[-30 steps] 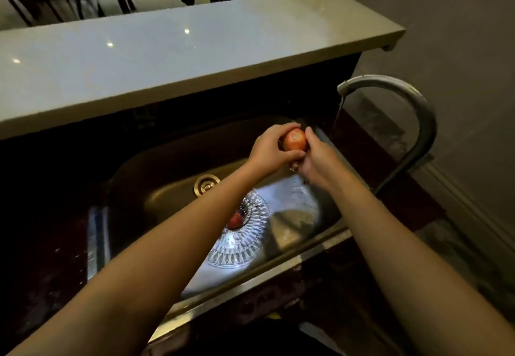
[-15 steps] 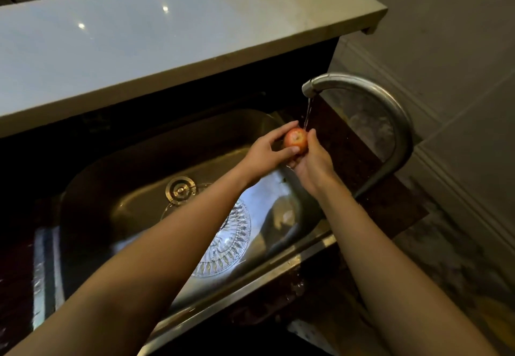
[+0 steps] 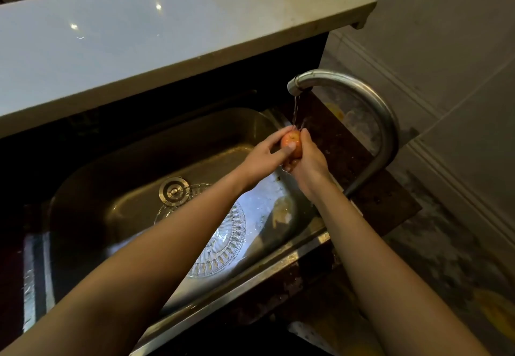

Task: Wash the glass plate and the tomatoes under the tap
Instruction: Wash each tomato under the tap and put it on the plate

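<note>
A red-orange tomato sits between both my hands under the running stream from the curved metal tap. My left hand grips it from the left, thumb across its front. My right hand cups it from the right and below. The cut-glass plate lies on the floor of the steel sink, mostly hidden by my left forearm. Whatever lies on the plate is hidden by that arm.
A pale stone counter overhangs the back of the sink. The round drain strainer sits just beyond the plate. The dark wet counter edge holds the tap's base; a tiled wall and floor lie to the right.
The view has tilted down and left, so the tap now looks nearer the middle. Both hands stay on the tomato under the stream, and my left thumb has slid across its front.
</note>
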